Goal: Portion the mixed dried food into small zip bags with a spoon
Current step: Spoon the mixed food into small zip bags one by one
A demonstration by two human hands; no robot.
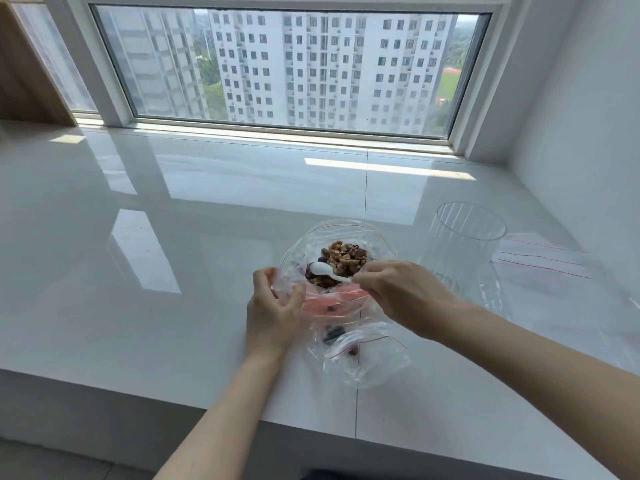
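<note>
Progress looks early: small zip bag near bench edge holds only few bits. Spoon is pinched by right hand over mixed dried food; big bag rim is gripped by left hand. Spare bags unfilled.

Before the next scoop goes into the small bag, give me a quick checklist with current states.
1. Spoon held: ok, right hand pinches its handle.
2. Spoon bowl at the food: ok, it lies on the mix.
3. Big bag held open: ok, left hand grips its edge.
4. Small bag mouth open: cannot tell; it lies crumpled near the counter edge.
5. Small bag steadied: not ok, neither hand touches it.
6. Spare bags: ok, beside the clear jar.
</note>
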